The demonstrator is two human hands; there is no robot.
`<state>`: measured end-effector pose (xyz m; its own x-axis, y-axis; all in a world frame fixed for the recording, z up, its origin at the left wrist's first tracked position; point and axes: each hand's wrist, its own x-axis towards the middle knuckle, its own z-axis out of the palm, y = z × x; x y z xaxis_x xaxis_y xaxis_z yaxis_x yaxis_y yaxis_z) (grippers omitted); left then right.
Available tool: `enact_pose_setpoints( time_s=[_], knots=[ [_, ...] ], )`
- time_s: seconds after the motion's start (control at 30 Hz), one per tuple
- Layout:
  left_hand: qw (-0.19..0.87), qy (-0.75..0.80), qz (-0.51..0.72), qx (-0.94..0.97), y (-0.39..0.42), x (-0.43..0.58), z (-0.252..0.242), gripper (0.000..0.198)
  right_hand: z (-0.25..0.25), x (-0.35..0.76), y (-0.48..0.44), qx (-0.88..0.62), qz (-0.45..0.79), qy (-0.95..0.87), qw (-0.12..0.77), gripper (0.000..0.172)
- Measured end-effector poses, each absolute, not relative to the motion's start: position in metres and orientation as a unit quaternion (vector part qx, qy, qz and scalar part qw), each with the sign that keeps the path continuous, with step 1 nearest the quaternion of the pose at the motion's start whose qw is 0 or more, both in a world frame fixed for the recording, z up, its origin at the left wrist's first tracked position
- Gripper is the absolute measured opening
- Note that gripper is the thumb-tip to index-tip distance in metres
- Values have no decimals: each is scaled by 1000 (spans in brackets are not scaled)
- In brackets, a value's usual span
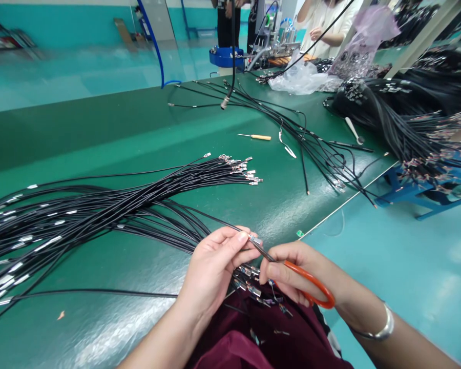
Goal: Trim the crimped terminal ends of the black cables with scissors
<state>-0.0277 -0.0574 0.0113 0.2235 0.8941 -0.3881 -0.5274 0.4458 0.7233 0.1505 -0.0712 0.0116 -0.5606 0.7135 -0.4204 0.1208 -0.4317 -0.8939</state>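
Between the thumb and fingers of my left hand (218, 256) is the end of a black cable (211, 218), with a small metal connector (255, 239) at its tip. My right hand (292, 271) grips scissors (311, 284) with orange handles. Their blades meet the held connector, or lie right against it; I cannot tell which. Below my hands, more cable ends (249, 282) with metal connectors hang over the table edge, above a dark red garment (246, 333). A long bundle of black cables (138, 200) with white labels lies on the green table to the left.
Further back lie a wooden-handled awl (261, 137), a white-handled brush-like tool (354, 129) and loose black cables (284, 120). A thick cable bundle (384, 113) rests on a blue stool (426, 195) at right. A black cable with a metal plug (225, 102) hangs overhead. Two people stand behind.
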Motion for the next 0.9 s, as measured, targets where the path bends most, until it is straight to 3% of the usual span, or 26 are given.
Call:
enact_pose_setpoints(
  time_s=[0.9],
  knots=[
    [727, 414, 492, 240, -59, -25, 7, 11, 6, 150, -71, -464, 693, -518, 191, 40]
  ],
)
